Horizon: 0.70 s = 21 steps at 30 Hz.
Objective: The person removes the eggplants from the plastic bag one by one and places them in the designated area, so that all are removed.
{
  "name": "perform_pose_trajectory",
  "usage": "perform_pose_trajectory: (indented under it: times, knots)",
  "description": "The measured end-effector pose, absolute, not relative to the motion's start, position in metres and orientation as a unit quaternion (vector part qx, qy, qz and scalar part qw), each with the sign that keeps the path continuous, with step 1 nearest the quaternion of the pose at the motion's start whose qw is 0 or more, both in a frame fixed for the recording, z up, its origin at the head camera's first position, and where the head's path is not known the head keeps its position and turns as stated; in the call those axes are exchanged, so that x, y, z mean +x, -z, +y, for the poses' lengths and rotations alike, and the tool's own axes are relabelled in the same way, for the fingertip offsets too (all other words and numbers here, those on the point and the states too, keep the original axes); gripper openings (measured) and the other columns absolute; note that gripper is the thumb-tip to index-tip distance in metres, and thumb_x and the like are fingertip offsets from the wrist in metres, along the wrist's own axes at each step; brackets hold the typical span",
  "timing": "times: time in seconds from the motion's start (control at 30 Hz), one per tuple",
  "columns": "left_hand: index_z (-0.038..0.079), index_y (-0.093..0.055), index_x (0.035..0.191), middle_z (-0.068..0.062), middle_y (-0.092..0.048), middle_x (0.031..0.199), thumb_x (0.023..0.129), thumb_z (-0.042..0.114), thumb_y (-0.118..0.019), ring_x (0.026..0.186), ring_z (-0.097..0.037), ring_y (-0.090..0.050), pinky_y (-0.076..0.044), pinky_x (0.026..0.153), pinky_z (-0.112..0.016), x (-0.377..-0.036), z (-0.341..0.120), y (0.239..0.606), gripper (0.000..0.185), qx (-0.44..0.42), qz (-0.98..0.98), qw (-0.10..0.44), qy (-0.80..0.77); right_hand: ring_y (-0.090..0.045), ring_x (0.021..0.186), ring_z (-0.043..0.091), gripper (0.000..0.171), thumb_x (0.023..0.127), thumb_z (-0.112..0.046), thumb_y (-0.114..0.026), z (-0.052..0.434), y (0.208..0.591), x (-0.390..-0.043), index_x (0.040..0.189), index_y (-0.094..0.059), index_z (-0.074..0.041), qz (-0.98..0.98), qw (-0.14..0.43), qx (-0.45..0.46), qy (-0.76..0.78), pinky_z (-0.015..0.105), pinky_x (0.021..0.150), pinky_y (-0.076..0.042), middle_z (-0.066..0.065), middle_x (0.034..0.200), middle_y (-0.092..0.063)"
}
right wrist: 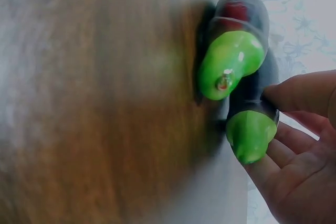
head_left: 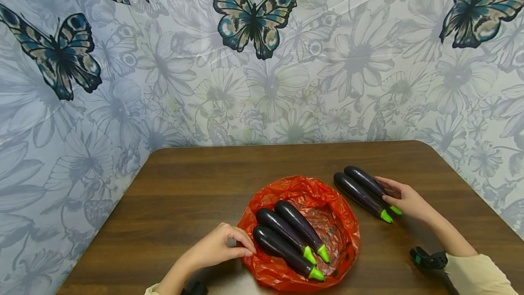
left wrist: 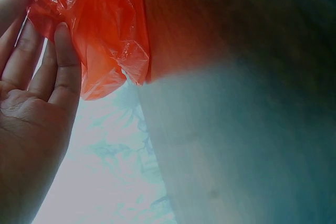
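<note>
A red plastic bag (head_left: 347, 240) stands with its mouth spread wide, its rim crumpled round. Inside lie three dark purple eggplants (head_left: 282, 230) side by side, green stem ends toward the lower right. My left hand (head_left: 223, 244) pinches the bag's left rim between thumb and fingers; in the left wrist view the fingers lie against the red plastic (left wrist: 105, 19). Right of the bag, two more eggplants rest on the table, almost parallel. My right hand (head_left: 407, 199) grips the outer eggplant (head_left: 364, 180) near its green end. The inner eggplant (head_left: 358, 195) lies against it, untouched by the hand.
The brown wooden table (head_left: 192, 185) has rounded far corners and meets a wall covering (head_left: 286, 99) of flowers and butterflies. A black device (head_left: 427, 258) is strapped at the right wrist, beside a pale sleeve (head_left: 479, 277).
</note>
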State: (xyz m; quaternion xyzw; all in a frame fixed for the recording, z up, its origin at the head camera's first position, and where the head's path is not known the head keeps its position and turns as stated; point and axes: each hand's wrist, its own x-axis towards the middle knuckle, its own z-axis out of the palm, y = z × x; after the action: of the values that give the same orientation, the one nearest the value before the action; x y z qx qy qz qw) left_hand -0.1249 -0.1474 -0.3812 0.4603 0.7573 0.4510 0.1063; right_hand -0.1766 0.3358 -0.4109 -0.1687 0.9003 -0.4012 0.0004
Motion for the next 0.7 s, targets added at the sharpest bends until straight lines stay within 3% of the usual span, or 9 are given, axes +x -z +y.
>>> perform_pose_trajectory:
  times: [0.13, 0.17, 0.27, 0.37, 0.7]
  knots:
    - [0.005, -0.069, 0.084, -0.001, -0.067, 0.083, 0.081, 0.008, -0.063, 0.079, -0.004, -0.060, -0.050, 0.070, -0.025, -0.1245, -0.1477, 0.3818, 0.008, 0.458, 0.758, 0.109, -0.452, -0.037, 0.099, -0.016, 0.049, 0.086, -0.003, -0.055, 0.3355, 0.4139, -0.1763, 0.129, -0.036, 0.010, 0.900, 0.002, -0.175, 0.399, 0.007, 0.075, -0.037, 0.035, 0.124, -0.040]
    - [0.005, -0.069, 0.084, -0.001, -0.067, 0.083, 0.081, 0.009, -0.063, 0.080, -0.003, -0.060, -0.050, 0.070, -0.025, -0.1245, -0.1478, 0.3820, 0.008, 0.456, 0.758, 0.110, -0.452, -0.041, 0.101, -0.012, 0.049, 0.086, -0.003, -0.055, 0.3352, 0.4138, -0.1760, 0.129, -0.036, 0.009, 0.902, 0.003, -0.173, 0.396, 0.006, 0.075, -0.037, 0.035, 0.124, -0.040]
    - [0.005, -0.069, 0.084, -0.001, -0.067, 0.083, 0.081, 0.009, -0.063, 0.080, -0.003, -0.060, -0.049, 0.070, -0.025, -0.1244, -0.1481, 0.3825, 0.008, 0.454, 0.758, 0.113, -0.454, -0.050, 0.109, 0.015, 0.049, 0.086, -0.004, -0.055, 0.3339, 0.4124, -0.1753, 0.129, -0.036, 0.009, 0.908, 0.004, -0.168, 0.384, 0.006, 0.076, -0.036, 0.034, 0.124, -0.040]
    - [0.005, -0.069, 0.084, -0.001, -0.067, 0.083, 0.081, 0.008, -0.063, 0.079, -0.004, -0.060, -0.049, 0.070, -0.025, -0.1244, -0.1477, 0.3822, 0.008, 0.458, 0.757, 0.109, -0.453, -0.044, 0.109, 0.044, 0.049, 0.086, -0.006, -0.055, 0.3331, 0.4109, -0.1748, 0.130, -0.036, 0.008, 0.916, 0.003, -0.162, 0.367, 0.007, 0.076, -0.036, 0.033, 0.125, -0.041]
    - [0.005, -0.069, 0.083, -0.002, -0.067, 0.083, 0.081, 0.008, -0.064, 0.079, -0.004, -0.060, -0.049, 0.070, -0.026, -0.1257, -0.1472, 0.3812, 0.007, 0.454, 0.760, 0.110, -0.452, -0.046, 0.107, 0.043, 0.049, 0.087, -0.011, -0.056, 0.3317, 0.4080, -0.1737, 0.129, -0.038, 0.006, 0.921, -0.015, -0.162, 0.354, 0.008, 0.074, -0.038, 0.031, 0.124, -0.043]
